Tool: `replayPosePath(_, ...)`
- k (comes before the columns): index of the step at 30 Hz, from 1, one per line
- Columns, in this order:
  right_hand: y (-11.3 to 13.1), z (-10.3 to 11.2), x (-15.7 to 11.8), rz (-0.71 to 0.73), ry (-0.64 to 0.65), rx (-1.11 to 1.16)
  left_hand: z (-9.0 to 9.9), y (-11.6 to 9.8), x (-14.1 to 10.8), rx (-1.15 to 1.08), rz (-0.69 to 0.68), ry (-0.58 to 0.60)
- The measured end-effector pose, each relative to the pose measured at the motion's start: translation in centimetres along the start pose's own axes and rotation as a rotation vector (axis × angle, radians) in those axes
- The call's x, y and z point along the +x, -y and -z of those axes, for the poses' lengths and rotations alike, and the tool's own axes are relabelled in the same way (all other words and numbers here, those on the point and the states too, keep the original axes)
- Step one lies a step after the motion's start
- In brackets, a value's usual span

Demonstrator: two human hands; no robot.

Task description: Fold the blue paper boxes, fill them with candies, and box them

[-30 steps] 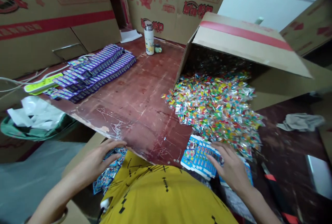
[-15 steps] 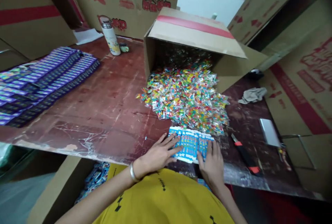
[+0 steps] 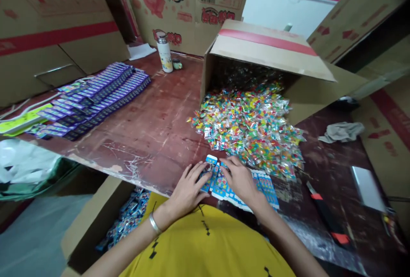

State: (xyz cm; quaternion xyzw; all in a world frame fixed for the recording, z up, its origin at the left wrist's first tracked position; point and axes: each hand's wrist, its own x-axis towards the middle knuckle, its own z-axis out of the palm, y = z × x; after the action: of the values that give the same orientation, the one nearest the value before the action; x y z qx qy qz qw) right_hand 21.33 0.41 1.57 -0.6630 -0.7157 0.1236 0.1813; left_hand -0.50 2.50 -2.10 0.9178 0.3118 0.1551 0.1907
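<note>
Flat blue printed cartons point(image 3: 264, 187) lie overlapped in a row along the table's front edge. My left hand point(image 3: 188, 185), with a silver bangle at the wrist, has its fingers bent over the blue carton at the row's left end. From the right, my right hand point(image 3: 238, 178) reaches across the row, its fingertips on the same carton's right side. That carton point(image 3: 211, 160) shows a white-edged top flap between the hands. Just behind lies a heap of small clear bags of colourful candy point(image 3: 250, 127), spilling from a cardboard box point(image 3: 265, 48) on its side.
Purple cartons point(image 3: 105, 93) are stacked at the left, near a flask point(image 3: 164, 54) and a small cup point(image 3: 177, 64). A red-black cutter point(image 3: 326, 215), a silver case point(image 3: 368, 187) and a cloth point(image 3: 342, 132) lie right. Below the edge, an open box point(image 3: 92, 208) holds blue packets.
The view has turned left. My right hand has moved from the row's right end to its left part, close to my left hand. The leftmost carton now stands apart from the others.
</note>
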Motion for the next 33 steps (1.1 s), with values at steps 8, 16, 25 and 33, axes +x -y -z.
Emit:
replayPosePath(8,1.4,-3.2,5.5,-0.145,0.082,0.166,-1.1,1.0,-0.9,-0.105,0.128,-0.107)
replayPosePath(16,0.6,-2.5,6.7,-0.253,0.113,0.649,1.0,-0.4,0.9,-0.308,0.334,-0.231)
replayPosePath(25,4.1,0.4,3.4,0.029,0.138,0.863,4.7,0.0,3.0,-1.455,0.421,-0.143)
replayPosePath(33,3.0,2.0,4.1,0.082,0.344,0.903,5.3,0.3,1.9,-1.797,0.475,0.077)
